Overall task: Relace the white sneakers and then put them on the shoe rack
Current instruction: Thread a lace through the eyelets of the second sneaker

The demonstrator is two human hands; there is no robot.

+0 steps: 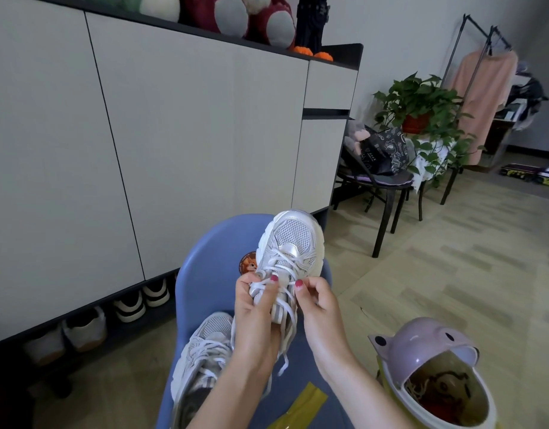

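You hold one white sneaker (290, 255) toe-up over the blue chair (211, 267). Your left hand (257, 308) wraps its side, thumb pressed on the laces (279, 267). Your right hand (318, 301) pinches a lace at the eyelets. The second sneaker (202, 354) lies on the chair's seat, below and left of the first. A lilac pig-faced bin (422, 351) stands right of the chair; a cabinet (143, 134) with shoes (127, 308) beneath stands behind and left of the chair.

No legible text, brand, number or sign. Round sticker (248, 263) on blue chair (205, 283), centre of frame: cartoon figure, rim lettering too small to read. Black bag (383, 150), right of centre: white printed markings, unreadable.
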